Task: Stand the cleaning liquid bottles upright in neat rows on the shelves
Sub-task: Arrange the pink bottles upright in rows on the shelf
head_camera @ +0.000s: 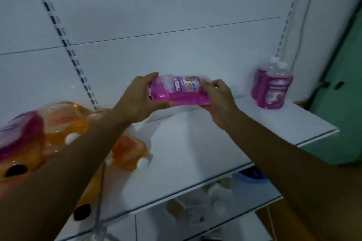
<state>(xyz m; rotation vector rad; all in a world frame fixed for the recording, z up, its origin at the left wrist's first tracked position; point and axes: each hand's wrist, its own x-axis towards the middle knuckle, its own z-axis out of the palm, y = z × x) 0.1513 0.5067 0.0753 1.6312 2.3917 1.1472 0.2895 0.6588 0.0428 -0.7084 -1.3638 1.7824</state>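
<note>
1. both hands hold one pink bottle [179,91] on its side, up in the air above the white shelf [195,143].
2. the left hand [137,98] grips the bottom end, thumb under and fingers curled over the top.
3. the right hand [217,100] grips the other end, fingers wrapped around it, so the cap is hidden.
4. two pink bottles [272,86] with white caps stand upright, touching each other, at the far right back of the shelf.
5. a blurry pile of orange bottles [64,123] lies tipped over at the left, with another pink one [19,133] on top.
</note>
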